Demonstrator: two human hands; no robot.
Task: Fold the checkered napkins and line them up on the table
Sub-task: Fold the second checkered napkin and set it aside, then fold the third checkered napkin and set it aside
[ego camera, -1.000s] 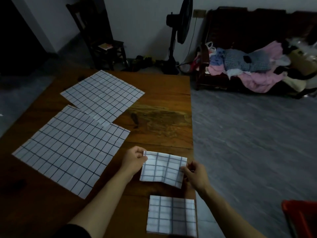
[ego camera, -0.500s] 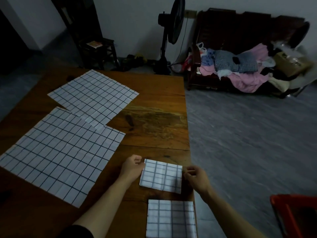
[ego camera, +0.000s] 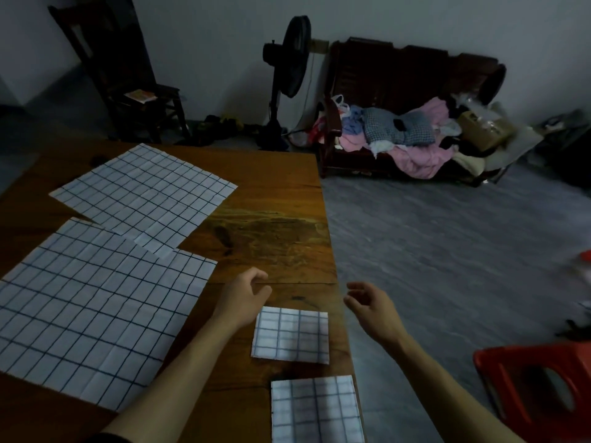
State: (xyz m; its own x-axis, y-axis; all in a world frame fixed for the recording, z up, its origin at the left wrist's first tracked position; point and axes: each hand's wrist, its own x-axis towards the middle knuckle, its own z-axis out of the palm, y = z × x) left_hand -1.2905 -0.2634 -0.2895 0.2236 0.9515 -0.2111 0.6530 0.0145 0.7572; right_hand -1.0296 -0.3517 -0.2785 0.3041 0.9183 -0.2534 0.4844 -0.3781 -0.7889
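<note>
Here both hands, left (ego camera: 244,295) and right (ego camera: 371,302), hover loosely curled, holding nothing, above two folded napkins (ego camera: 291,335) along the counter's (ego camera: 271,199) right edge.

left hand (ego camera: 244,295) bare | right hand (ego camera: 371,303) bare | forearms uncovered | dark sleeve edge at left elbow

Fan (ego camera: 295,55), chair (ego camera: 128,78), clothes-heaped sofa (ego camera: 399,91), red stool (ego camera: 537,385)

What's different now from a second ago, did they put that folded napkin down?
Yes. Both hands let go of the folded napkin; it now lies flat on the table, just beyond the first folded napkin. The left hand and right hand have lifted off, fingers loosely curled, holding nothing. The two unfolded napkins lie as before.
</note>
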